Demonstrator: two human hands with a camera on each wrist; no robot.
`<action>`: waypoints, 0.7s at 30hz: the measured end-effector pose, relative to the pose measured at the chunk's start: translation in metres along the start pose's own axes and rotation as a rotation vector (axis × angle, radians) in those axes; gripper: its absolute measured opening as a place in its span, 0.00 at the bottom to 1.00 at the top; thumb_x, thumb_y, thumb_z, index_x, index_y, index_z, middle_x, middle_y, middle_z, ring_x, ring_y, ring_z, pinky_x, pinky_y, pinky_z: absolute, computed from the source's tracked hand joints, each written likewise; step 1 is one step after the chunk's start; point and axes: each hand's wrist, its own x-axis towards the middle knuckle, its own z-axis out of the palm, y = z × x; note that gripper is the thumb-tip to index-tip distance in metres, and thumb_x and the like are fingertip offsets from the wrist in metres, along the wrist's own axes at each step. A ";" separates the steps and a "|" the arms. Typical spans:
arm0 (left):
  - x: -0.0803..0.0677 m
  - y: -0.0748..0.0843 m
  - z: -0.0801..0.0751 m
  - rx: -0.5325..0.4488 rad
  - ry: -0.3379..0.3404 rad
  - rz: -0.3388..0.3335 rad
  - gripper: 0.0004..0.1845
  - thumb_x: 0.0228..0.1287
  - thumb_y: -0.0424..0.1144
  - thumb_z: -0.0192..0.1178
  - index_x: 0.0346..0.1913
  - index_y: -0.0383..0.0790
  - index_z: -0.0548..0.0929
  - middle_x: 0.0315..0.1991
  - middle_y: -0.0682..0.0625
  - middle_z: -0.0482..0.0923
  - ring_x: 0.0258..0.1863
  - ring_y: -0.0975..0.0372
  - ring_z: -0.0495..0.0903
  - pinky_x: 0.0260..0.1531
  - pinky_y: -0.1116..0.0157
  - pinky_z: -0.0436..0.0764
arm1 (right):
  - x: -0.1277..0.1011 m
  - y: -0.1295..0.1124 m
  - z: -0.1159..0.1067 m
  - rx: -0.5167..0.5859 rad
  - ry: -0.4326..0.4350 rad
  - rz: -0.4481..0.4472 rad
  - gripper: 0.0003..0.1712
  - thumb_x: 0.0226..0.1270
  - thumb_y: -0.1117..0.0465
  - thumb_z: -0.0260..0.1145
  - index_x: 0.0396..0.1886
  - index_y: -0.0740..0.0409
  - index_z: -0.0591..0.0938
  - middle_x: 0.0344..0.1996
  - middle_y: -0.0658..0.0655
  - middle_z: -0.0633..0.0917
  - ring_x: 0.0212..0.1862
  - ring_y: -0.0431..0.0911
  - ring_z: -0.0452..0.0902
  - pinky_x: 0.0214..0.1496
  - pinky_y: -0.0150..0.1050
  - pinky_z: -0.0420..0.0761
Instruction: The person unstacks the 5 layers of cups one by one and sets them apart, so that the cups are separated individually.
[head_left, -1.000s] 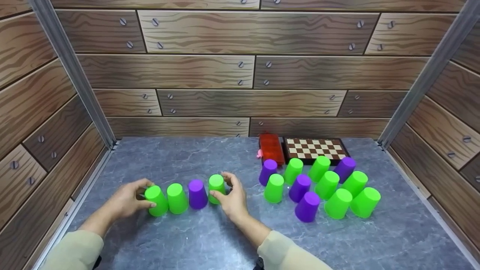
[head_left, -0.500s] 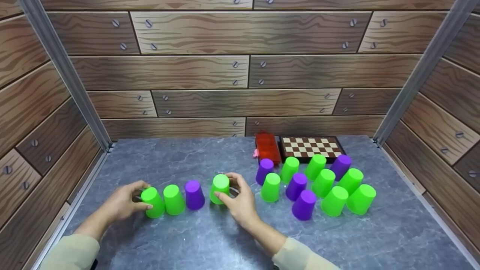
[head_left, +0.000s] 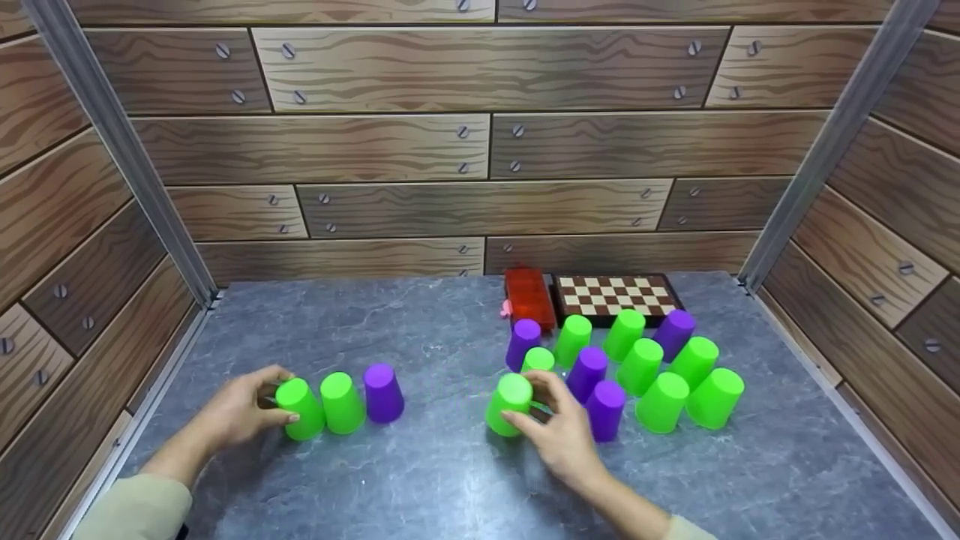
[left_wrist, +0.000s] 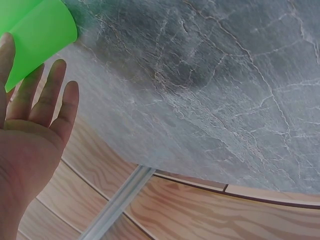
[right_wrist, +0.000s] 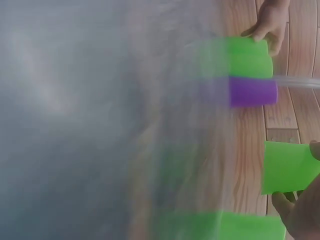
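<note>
Upside-down green and purple cups stand on the grey marbled table. In the head view, my left hand (head_left: 236, 412) holds the leftmost green cup (head_left: 301, 416) between thumb and fingers. That cup also appears in the left wrist view as a green cup (left_wrist: 47, 40) at the top left corner. To its right stand a second green cup (head_left: 343, 409) and a purple cup (head_left: 384, 397). My right hand (head_left: 562, 435) pinches another green cup (head_left: 504, 411) beside the right-hand group. I cannot tell whether this cup touches the table.
Several green cups (head_left: 662, 405) and purple cups (head_left: 606, 412) stand in a group on the right, one green cup partly hidden behind my right hand. Behind them lie a red box (head_left: 529, 300) and a checkered board (head_left: 615, 296). Wood-patterned walls (head_left: 390, 150) enclose the table.
My right hand has carried its green cup right, away from the purple cup in the left row, to beside the group. My left hand has stayed on the leftmost cup. The view has shifted slightly.
</note>
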 end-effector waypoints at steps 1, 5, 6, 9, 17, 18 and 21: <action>0.000 0.000 0.000 0.001 -0.001 -0.004 0.25 0.58 0.35 0.80 0.57 0.37 0.82 0.51 0.41 0.88 0.53 0.44 0.86 0.53 0.44 0.86 | -0.003 0.002 -0.005 -0.010 0.008 0.009 0.33 0.56 0.67 0.84 0.61 0.59 0.80 0.56 0.59 0.87 0.59 0.54 0.84 0.64 0.47 0.85; -0.001 0.000 0.000 0.012 0.002 -0.020 0.26 0.58 0.35 0.80 0.57 0.38 0.82 0.52 0.40 0.87 0.54 0.44 0.86 0.53 0.43 0.86 | -0.010 0.005 -0.021 -0.042 0.034 0.054 0.33 0.57 0.69 0.83 0.61 0.59 0.80 0.56 0.60 0.86 0.59 0.54 0.84 0.64 0.47 0.84; -0.001 0.000 -0.001 0.014 0.002 -0.021 0.26 0.58 0.35 0.80 0.58 0.38 0.82 0.52 0.40 0.87 0.54 0.44 0.86 0.54 0.43 0.86 | -0.011 0.006 -0.024 -0.044 0.037 0.066 0.33 0.57 0.70 0.83 0.61 0.60 0.79 0.56 0.60 0.86 0.59 0.54 0.83 0.64 0.46 0.84; 0.000 0.001 -0.001 0.015 -0.001 -0.028 0.26 0.58 0.36 0.80 0.58 0.38 0.82 0.52 0.40 0.87 0.54 0.43 0.85 0.54 0.42 0.86 | -0.014 0.006 -0.031 -0.047 0.041 0.098 0.32 0.59 0.71 0.82 0.62 0.61 0.78 0.56 0.61 0.85 0.59 0.55 0.83 0.63 0.45 0.85; 0.000 0.002 0.000 0.007 -0.008 -0.015 0.25 0.59 0.35 0.79 0.57 0.38 0.82 0.52 0.41 0.87 0.54 0.43 0.86 0.52 0.44 0.86 | -0.016 0.009 -0.035 -0.054 0.038 0.102 0.31 0.59 0.72 0.81 0.61 0.63 0.78 0.55 0.62 0.84 0.60 0.56 0.82 0.63 0.43 0.84; -0.001 0.002 0.000 0.005 -0.008 -0.011 0.25 0.59 0.35 0.79 0.57 0.37 0.82 0.51 0.41 0.87 0.54 0.43 0.86 0.52 0.44 0.87 | -0.016 0.009 -0.036 -0.057 0.038 0.103 0.31 0.60 0.72 0.80 0.61 0.63 0.78 0.55 0.62 0.84 0.61 0.56 0.82 0.63 0.43 0.84; -0.001 0.002 0.000 -0.002 -0.008 -0.003 0.24 0.59 0.35 0.79 0.57 0.37 0.82 0.51 0.42 0.87 0.54 0.43 0.86 0.52 0.45 0.87 | -0.015 0.011 -0.036 -0.065 0.040 0.118 0.31 0.60 0.73 0.80 0.61 0.63 0.77 0.55 0.62 0.84 0.61 0.57 0.82 0.63 0.42 0.84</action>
